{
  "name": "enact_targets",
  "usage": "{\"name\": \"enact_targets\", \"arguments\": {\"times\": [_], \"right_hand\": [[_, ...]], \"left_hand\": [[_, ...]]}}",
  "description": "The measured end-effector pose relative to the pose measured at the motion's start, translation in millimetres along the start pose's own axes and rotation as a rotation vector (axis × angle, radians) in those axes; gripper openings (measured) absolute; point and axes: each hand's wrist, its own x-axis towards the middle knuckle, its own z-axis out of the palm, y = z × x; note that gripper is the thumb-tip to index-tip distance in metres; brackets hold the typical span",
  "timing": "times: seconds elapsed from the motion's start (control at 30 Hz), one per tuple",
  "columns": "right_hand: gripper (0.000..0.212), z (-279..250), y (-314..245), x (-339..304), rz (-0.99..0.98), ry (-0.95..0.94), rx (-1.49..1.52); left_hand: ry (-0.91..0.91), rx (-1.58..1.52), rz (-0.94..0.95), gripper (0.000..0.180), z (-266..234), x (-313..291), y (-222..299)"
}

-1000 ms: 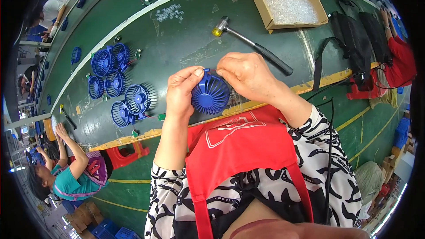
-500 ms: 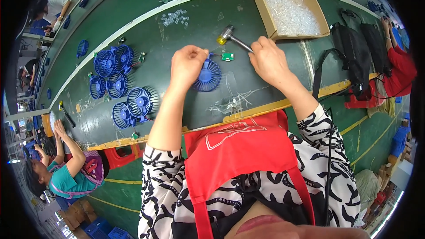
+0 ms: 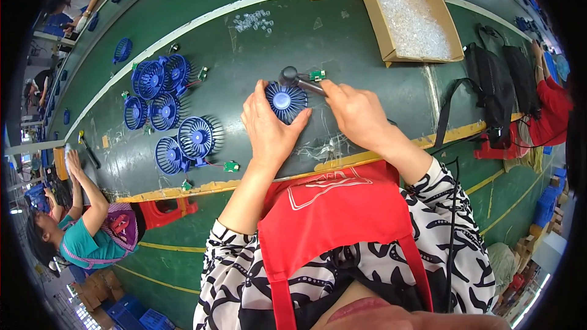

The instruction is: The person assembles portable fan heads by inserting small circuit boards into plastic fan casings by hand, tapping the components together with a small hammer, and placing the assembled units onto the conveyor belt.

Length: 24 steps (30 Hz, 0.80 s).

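My left hand [image 3: 273, 127] is closed around the rim of a round blue slatted fan housing [image 3: 284, 99], fingers on its left side and thumb on the lower right. It lies on the green bench top. In my right hand [image 3: 359, 115] is the handle of a small hammer [image 3: 290, 76], its dark rounded head over the housing's upper edge. Whether the head touches the housing I cannot tell. A small green circuit board [image 3: 317, 75] lies just beyond the hammer's handle.
Several blue fan housings [image 3: 164, 111] with wired boards are grouped at left. A carton [image 3: 386, 54] of clear plastic pieces stands at back right, with more loose clear pieces [image 3: 253, 21] further left. Black bags [image 3: 489, 79] lie at right. A co-worker [image 3: 92, 232] sits at far left.
My right hand has lifted the hammer and brought it left over the fan housing. My left hand has shifted from the housing's top to its side, gripping the rim.
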Motion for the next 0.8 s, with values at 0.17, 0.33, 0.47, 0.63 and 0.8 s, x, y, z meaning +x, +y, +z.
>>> {"name": "enact_targets", "arguments": {"times": [0.17, 0.33, 0.47, 0.63, 0.8], "right_hand": [[0.03, -57.3, -30.4, 25.6, -0.085, 0.429, 0.244], [0.027, -36.4, -18.4, 17.3, -0.318, 0.519, 0.092], [0.028, 2.5, -1.0, -2.1, 0.033, -0.049, -0.026], [0.015, -5.7, 16.6, 16.0, 0.079, 0.168, -0.064], [0.02, 0.2, 0.9, 36.4, 0.079, 0.162, 0.411]], "left_hand": [[0.042, 0.014, 0.018, 0.098, -2.6, -4.8, -7.0], [0.008, 0.002, -0.01, 0.096, -3.0, -2.6, -3.5], [0.043, -0.016, 0.014, 0.095, 1.1, -4.7, -5.1], [0.033, -0.102, 0.026, 0.092, -3.4, -6.5, -10.9], [0.053, -0.382, 0.031, 0.093, -7.1, -10.5, -17.7]]}}
